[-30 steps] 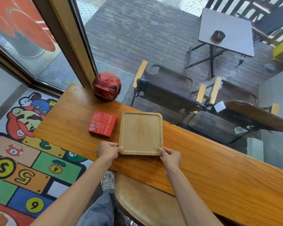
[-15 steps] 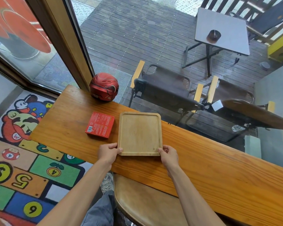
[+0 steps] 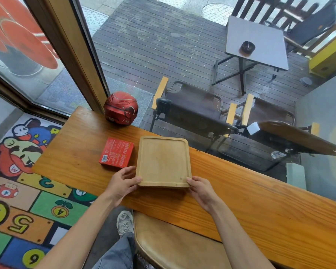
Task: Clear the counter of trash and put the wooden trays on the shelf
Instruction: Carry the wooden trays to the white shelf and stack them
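A person stands at a long wooden counter set against a window, both bare hands at the near end of a rectangular wooden tray; the tray lies flat on the counter, its long axis running away from the person toward the glass, short edges near and far, rim up; its shallow bed holds nothing. The left hand curls round the near left corner, thumb laid on the rim and fingers partly closed along the side; the right hand cups the near right corner in the same half-closed grip, thumb on top (whether the tray's near edge is lifted clear of the wood cannot be told). A thin dark line under the near edge hints at a second layer beneath, too slight to call. Just left of the tray, apart from it by a narrow strip of counter, a red box lies flat, printed face and barcode up, closed; its near corner sits close to the left hand's fingers without touching. At the counter's far left end a red helmet rests against the window frame, well apart from the tray. A tan stool seat stands below the counter's near edge; a cartoon floor mat covers the floor to the left.
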